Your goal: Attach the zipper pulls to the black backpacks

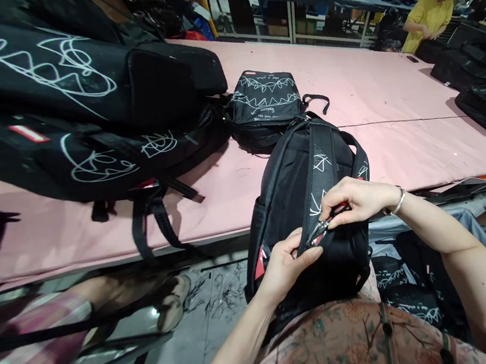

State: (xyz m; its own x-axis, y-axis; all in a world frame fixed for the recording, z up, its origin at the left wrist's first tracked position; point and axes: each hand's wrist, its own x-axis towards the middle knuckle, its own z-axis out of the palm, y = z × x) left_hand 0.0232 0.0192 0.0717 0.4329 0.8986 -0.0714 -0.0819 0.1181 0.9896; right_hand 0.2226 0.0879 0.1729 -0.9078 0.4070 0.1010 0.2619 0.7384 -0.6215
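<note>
The left hand (285, 264) is pinching the lower part of a strap (319, 164) between thumb and fingers, while the right hand (354, 201) is closing around what is looking like small snips (322, 226), their metal end pointing toward the left fingertips. Whether the blades are touching the strap, I cannot tell. The strap is belonging to a black pack (283, 171), which is standing tilted between the wearer's body and the pink table (372, 83), its top reaching over the table's near edge. A bracelet (398, 201) is circling the right wrist. Just beyond the pack, a small bag (266, 97) with white scribbles is lying on the table; bigger scribbled bags (100, 137) are filling its left side. Below the right arm, a bin (474, 230) is holding more bags (409, 285). Farther off, a person in yellow (430, 12) is standing across the table.
</note>
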